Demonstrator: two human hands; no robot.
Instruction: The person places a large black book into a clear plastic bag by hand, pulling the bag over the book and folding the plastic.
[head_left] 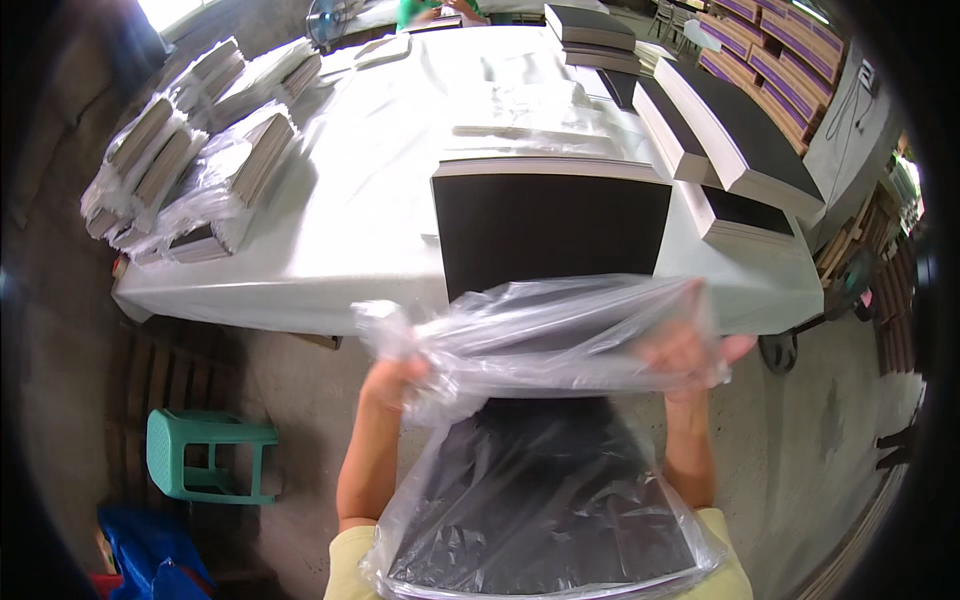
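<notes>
Both my hands stretch a clear plastic bag (540,345) crosswise, in front of the table's near edge. My left hand (402,372) is closed on the bunched plastic at the bag's left side. At the other side my right hand (682,352) grips it, partly seen through the film and blurred. Just beyond the bag, a thick stack of sheets with a black face (552,225) stands tilted at the table edge, its pale top edge showing. More black shows through the lower bag; whether it lies inside or behind the film I cannot tell.
Several plastic-wrapped stacks (250,150) lie on the left of the white-covered table (370,190). Black-topped stacks (745,130) pile up on the right. A green stool (210,430) stands on the floor at left. Another person (440,12) sits at the far end, near a fan (325,22).
</notes>
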